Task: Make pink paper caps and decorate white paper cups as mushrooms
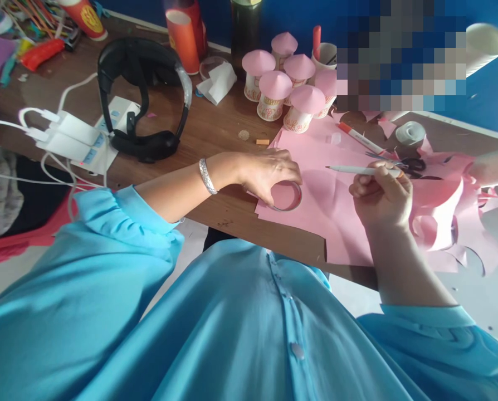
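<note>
My left hand (269,171) curves round a thin ring (289,209) that looks like a tape roll, thumb and fingers against its rim. The ring lies flat on a pink paper sheet (336,223), and pink shows through its middle. Above the sheet's right part, my right hand (383,195) grips a white-barrelled pen (349,169), its dark tip pointing left towards the ring. Scissors (414,164), partly hidden, lie just behind that hand, near an orange-and-white marker (360,136).
Several paper cups with pink cone roofs (275,84) stand at the back. To the left are a black headset (144,100) and a power strip (113,125) with white cables. Cut pink scraps (441,206) and a clear tape roll (410,132) lie right. A person's arm (497,167) reaches in there.
</note>
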Demonstrator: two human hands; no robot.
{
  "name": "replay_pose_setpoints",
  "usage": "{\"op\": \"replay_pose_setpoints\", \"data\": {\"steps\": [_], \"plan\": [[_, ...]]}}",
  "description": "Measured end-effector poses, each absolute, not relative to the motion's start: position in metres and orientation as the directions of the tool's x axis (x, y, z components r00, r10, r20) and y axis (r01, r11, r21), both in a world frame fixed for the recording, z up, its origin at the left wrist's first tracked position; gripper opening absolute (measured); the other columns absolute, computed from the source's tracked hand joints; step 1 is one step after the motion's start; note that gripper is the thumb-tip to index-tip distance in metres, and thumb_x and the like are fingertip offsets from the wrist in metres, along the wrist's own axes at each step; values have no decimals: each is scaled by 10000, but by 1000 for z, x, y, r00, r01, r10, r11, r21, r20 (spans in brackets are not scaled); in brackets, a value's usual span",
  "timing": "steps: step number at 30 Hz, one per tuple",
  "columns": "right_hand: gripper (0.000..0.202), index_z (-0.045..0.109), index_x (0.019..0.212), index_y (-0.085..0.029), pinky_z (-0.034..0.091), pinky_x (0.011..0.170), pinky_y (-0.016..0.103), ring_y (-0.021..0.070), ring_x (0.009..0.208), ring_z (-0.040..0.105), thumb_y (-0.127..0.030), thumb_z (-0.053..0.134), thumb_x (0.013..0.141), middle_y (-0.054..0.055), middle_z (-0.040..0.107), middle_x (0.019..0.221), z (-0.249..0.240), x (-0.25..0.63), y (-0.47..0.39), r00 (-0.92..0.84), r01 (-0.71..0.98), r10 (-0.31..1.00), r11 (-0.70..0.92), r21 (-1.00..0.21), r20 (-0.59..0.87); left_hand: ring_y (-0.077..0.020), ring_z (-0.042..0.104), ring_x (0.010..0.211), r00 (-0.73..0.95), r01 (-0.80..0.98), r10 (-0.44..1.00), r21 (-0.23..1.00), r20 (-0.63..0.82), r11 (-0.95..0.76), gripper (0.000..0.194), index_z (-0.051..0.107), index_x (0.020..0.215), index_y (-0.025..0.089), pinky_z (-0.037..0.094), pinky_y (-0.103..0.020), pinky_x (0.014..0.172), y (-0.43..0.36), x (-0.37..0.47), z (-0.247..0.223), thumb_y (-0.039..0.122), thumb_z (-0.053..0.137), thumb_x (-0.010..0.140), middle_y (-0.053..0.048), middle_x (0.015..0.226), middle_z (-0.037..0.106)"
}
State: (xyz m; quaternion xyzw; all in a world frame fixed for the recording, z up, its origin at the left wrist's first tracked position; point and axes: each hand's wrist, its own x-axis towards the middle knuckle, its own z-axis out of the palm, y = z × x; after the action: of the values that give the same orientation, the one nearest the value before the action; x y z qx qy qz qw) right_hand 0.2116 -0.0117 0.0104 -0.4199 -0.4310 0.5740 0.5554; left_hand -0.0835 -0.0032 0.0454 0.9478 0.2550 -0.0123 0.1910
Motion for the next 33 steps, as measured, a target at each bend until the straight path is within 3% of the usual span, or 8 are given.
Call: {"op": "replay_pose_setpoints", "data": {"steps": [7,20,28,33], "plan": [[227,734,793,-261,300,441,265,107,493,421,-397,883,687,-32,534,594,2,214,-9,-38,-296,998,-55,-953,-46,-306,517,1314,856,506,506,380,-109,-775,678,611,1382,229,324,-397,1162,-2,-85,42,441,718,747,-76,1389,671],[274,699,812,-224,332,429,222,99,485,472,-413,857,693,-50,556,585,-6,210,-8,17,-319,1000,-8,-948,-14,-313,508,1329,848,518,513,409,-131,-752,680,613,1390,230,340,-394,1148,-6,-86,43,444,722,754,-95,1410,657],[242,692,823,-237,337,445,215,100,504,483,-409,841,737,-57,545,601,-8,212,-8,0,-325,1000,-13,-946,-14,-301,508,1318,845,531,512,366,-156,-764,692,606,1411,240,361,-390,1150,-7,-84,47,437,728,759,-89,1402,657],[252,718,794,-250,308,439,230,103,486,447,-406,864,661,-57,549,580,-6,212,-7,3,-333,999,-32,-943,-35,-329,433,1414,842,533,509,415,-178,-737,774,549,1477,322,326,-437,1192,-2,-86,55,499,728,744,-20,1507,587]]}}
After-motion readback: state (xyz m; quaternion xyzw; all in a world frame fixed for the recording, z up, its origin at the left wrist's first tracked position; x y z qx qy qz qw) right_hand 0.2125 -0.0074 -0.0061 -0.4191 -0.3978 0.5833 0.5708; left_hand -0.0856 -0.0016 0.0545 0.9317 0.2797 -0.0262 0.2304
